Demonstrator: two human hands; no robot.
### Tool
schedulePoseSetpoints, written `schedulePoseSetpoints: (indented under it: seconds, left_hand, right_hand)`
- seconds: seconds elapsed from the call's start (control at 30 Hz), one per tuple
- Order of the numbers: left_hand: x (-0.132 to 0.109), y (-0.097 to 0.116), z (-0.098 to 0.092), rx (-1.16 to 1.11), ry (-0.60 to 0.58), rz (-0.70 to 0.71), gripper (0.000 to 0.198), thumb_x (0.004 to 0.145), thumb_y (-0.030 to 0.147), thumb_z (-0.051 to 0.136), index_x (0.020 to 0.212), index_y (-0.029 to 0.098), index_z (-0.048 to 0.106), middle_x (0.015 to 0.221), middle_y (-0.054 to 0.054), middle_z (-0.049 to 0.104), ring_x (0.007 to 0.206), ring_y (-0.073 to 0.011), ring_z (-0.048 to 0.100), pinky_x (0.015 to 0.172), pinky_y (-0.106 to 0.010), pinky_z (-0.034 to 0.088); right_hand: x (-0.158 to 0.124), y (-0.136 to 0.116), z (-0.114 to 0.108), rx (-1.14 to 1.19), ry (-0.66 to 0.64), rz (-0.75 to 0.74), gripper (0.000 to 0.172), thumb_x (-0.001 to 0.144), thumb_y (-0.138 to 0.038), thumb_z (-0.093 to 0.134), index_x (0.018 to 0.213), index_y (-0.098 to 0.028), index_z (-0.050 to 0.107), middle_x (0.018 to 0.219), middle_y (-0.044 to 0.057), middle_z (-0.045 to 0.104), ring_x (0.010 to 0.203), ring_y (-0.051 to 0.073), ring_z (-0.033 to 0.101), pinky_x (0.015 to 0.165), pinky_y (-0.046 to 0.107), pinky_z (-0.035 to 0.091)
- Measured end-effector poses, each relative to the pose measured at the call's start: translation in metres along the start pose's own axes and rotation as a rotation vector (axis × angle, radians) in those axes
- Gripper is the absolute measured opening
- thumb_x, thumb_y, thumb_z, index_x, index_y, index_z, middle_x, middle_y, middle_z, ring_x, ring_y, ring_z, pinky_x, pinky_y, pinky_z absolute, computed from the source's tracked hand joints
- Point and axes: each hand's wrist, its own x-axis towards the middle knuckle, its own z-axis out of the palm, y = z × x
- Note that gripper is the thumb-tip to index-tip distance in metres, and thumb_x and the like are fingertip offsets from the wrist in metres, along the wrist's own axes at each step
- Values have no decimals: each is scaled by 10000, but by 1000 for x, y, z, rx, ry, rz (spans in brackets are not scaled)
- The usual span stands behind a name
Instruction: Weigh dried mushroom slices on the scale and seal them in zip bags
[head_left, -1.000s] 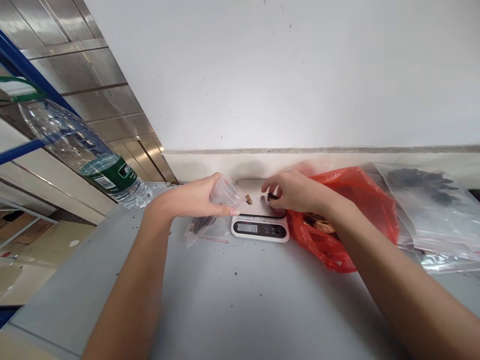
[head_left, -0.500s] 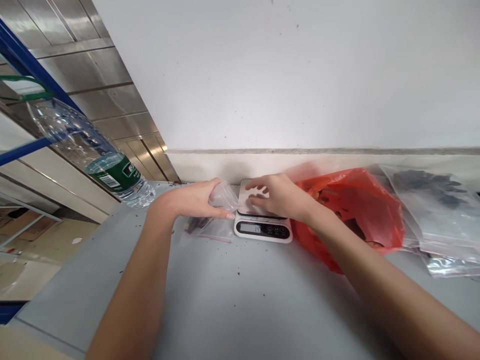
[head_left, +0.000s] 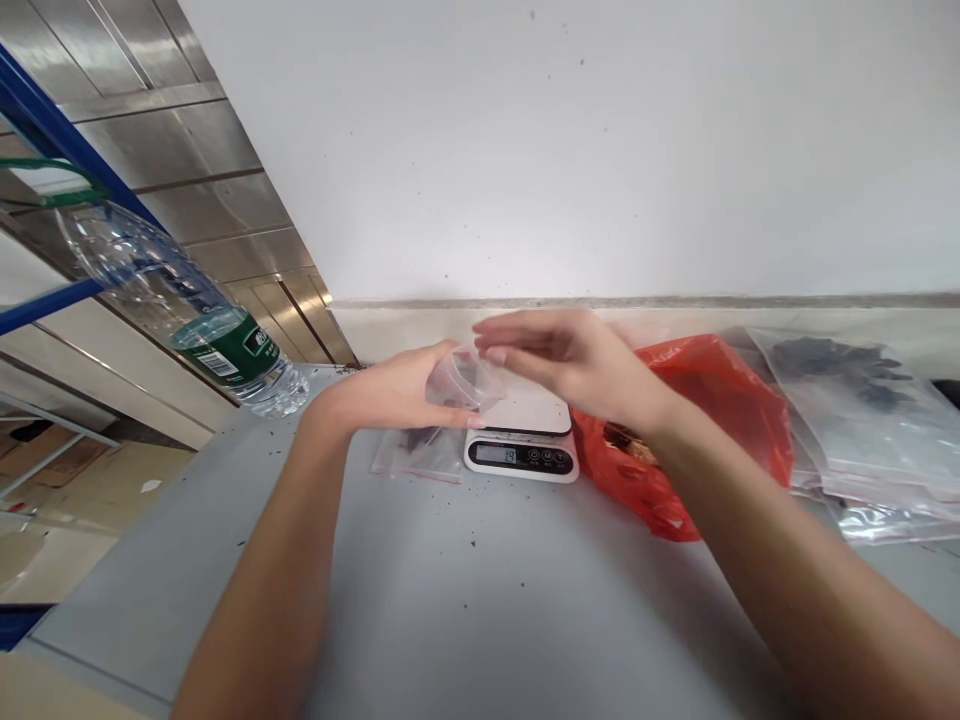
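Left hand (head_left: 390,390) gripping small clear cup (head_left: 459,380), tilted just above scale (head_left: 523,432), at its 10 o'clock. Right hand (head_left: 559,355) loosely cupped at cup's mouth, contents unclear. Best kept low, tipping slowly over the opening.

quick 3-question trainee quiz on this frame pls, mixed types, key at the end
1. True or false: the left hand holds a small clear cup tilted on its side.
2. Which thing lies directly right of the scale? A) water bottle B) red plastic bag C) small clear bag
3. Fill in: the right hand hovers with its fingertips at the cup's ____.

Key: 1 true. 2 B, the red plastic bag; the water bottle stands far left and the small clear bag lies left of the scale. 3 mouth.
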Motion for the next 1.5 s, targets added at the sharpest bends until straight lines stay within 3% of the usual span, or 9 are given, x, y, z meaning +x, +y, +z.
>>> schedulePoseSetpoints:
  seconds: [0.13, 0.33, 0.53, 0.67, 0.8, 1.0, 1.2, 1.33, 1.5]
  left_hand:
    - [-3, 3, 1, -219, 10, 197, 779, 843, 636, 746, 1474, 268, 475, 1048, -58, 760, 1074, -288, 717, 953, -407, 531]
    - [9, 4, 13, -614, -237, 567, 831, 872, 719, 695, 1529, 275, 445, 788, -31, 747, 782, -274, 750, 773, -419, 589]
    - [11, 18, 17, -498, 182, 477, 519, 850, 560, 793, 1222, 203, 736, 1202, -112, 779, 1107, -295, 730, 923, -394, 594]
    - [10, 26, 20, -376, 380, 416, 350, 853, 507, 792, 928, 165, 798, 886, -67, 813, 856, -233, 760, 825, -356, 619]
    - [10, 26, 20, -460, 502, 416, 276, 795, 421, 857, 901, 168, 821, 789, -50, 809, 771, -206, 772, 775, -309, 637]
    - [6, 30, 19, -405, 558, 449, 224, 871, 384, 788, 885, 163, 823, 741, -49, 802, 699, -188, 766, 693, -278, 644]
    - [0, 36, 19, -232, 620, 496, 195, 894, 260, 717, 725, 196, 792, 708, -13, 793, 679, -158, 747, 641, -226, 602]
    - [-4, 36, 18, -191, 652, 522, 212, 890, 240, 718, 689, 215, 781, 690, 4, 788, 654, -151, 735, 597, -219, 574]
    - [-2, 39, 19, -214, 638, 572, 188, 901, 238, 674, 748, 193, 774, 686, -5, 769, 622, -137, 693, 597, -224, 560]
  right_hand:
    - [-11, -20, -25, -139, -61, -100, 302, 923, -223, 587, 1140, -261, 795, 1364, 42, 730, 1309, 273, 644, 992, 430, 587]
    - [-24, -30, -42, -227, -137, -161, 125, 886, -320, 697, 887, -245, 797, 1458, 95, 650, 1361, 352, 587, 818, 406, 602]
    - [-27, -41, -45, -202, -26, -146, 255, 854, -445, 755, 743, -221, 705, 1249, 120, 724, 1108, 290, 685, 866, 415, 546]
    - [-29, -42, -49, -335, 68, -84, 354, 847, -540, 729, 722, -222, 635, 992, 102, 753, 795, 236, 659, 737, 396, 505]
    - [-34, -44, -61, -388, -5, 28, 293, 866, -462, 702, 691, -241, 625, 707, 53, 692, 650, 219, 607, 631, 376, 461]
    - [-38, -43, -77, -342, -69, 78, 203, 825, -366, 688, 989, -250, 716, 759, 35, 746, 701, 234, 678, 672, 383, 513]
    - [-36, -40, -78, -448, -183, 77, 174, 819, -303, 640, 667, -235, 590, 628, 17, 628, 564, 164, 514, 528, 329, 381]
    - [-36, -42, -74, -381, -201, 66, 286, 843, -304, 645, 617, -241, 481, 545, -27, 468, 509, 129, 391, 501, 314, 305]
    - [-35, -39, -67, -314, -179, 65, 256, 896, -383, 658, 702, -229, 594, 594, -17, 539, 547, 137, 439, 533, 308, 346]
